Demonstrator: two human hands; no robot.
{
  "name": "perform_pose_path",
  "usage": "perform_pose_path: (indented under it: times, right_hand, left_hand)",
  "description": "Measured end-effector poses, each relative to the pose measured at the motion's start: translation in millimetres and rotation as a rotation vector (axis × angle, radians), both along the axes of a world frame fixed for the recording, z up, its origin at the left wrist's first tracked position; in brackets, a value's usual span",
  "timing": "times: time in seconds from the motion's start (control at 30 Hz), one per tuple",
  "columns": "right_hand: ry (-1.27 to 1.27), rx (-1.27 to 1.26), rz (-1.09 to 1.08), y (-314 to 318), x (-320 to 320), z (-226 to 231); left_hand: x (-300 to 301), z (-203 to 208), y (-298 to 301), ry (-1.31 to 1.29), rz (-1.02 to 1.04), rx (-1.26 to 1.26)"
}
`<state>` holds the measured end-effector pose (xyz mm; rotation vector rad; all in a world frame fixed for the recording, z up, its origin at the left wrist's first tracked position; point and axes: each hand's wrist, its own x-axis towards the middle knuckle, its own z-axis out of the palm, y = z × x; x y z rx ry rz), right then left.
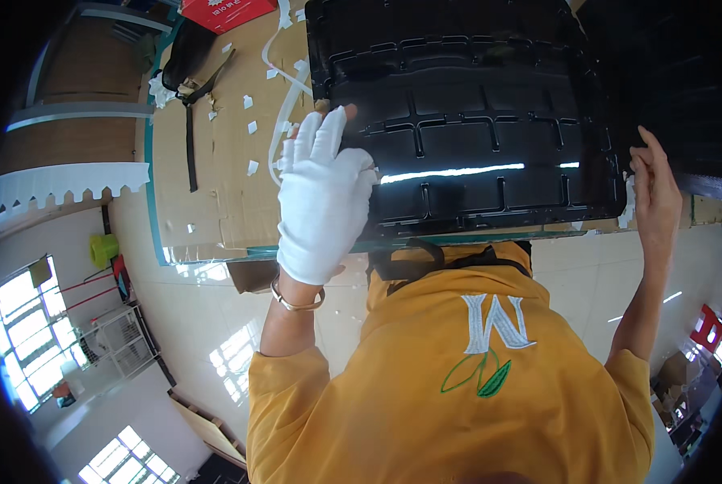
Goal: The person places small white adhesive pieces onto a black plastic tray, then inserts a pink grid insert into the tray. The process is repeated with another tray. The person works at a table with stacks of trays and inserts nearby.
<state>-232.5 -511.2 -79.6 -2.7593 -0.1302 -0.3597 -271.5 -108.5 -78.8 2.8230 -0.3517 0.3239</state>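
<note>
A glossy black plastic tray (458,90) with raised cross-shaped ribs lies on the cardboard-covered table in front of me. Over its left edge rests my left hand (322,189), in a white glove with the fingertips bare. Its fingers stretch away from me and the thumb lies on the tray's surface. At the tray's right side is my bare right hand (658,179), fingers extended and thumb apart. Nothing shows in its grasp, and I cannot tell whether it touches the tray's rim.
Brown cardboard (223,161) covers the table, dotted with white tape scraps. A black strap (191,145), a translucent strip (284,113) and a red box (225,12) lie to the left and far left. More black plastic (675,89) stands at the right. Tiled floor shows below the table's front edge.
</note>
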Motion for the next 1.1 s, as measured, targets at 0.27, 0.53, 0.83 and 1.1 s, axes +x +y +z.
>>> perform_pose_path:
  times: [0.27,0.53,0.83,1.1]
  right_hand:
    - [-0.114,0.017,0.059,1,0,4]
    - [-0.186,0.057,0.158,17,8,13]
    - [-0.149,0.035,0.19,22,-4,14]
    - [-0.156,0.038,0.212,18,-5,9]
  left_hand:
    - [-7,12,-7,-0.005,-0.027,0.153]
    - [2,11,-3,-0.029,-0.048,0.023]
    - [-3,12,-1,-0.073,-0.113,0.042]
    - [2,-5,-4,-0.075,-0.015,-0.106]
